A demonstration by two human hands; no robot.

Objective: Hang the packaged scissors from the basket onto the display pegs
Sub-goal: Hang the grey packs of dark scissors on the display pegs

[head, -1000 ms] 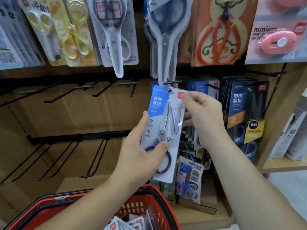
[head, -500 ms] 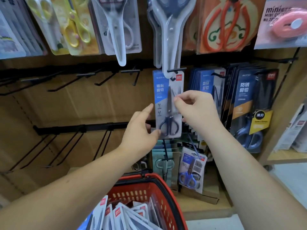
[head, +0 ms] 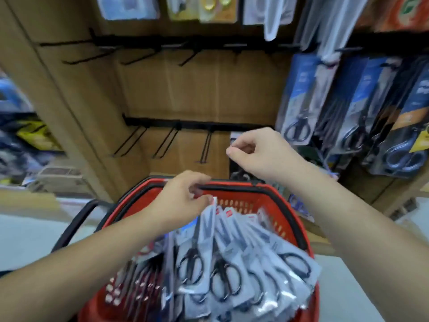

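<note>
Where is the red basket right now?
In the head view, the red plastic basket sits low in the middle, under the empty black pegs, filled with packaged scissors; the left hand pinches a pack near its far rim.

A single wide-angle view sits on the person's head and looks forward and steeply down. It faces the wooden display wall (head: 209,89) nearly square on, and the wall's straight lines bow toward the frame's sides. The red basket (head: 299,228) of packaged scissors (head: 222,270) lies close under the lens and fills the lower middle, its near rim cut by the bottom edge. Both forearms enter from the bottom corners. The top edge crops the upper hanging packs (head: 130,6). The whole view is motion-blurred.
</note>
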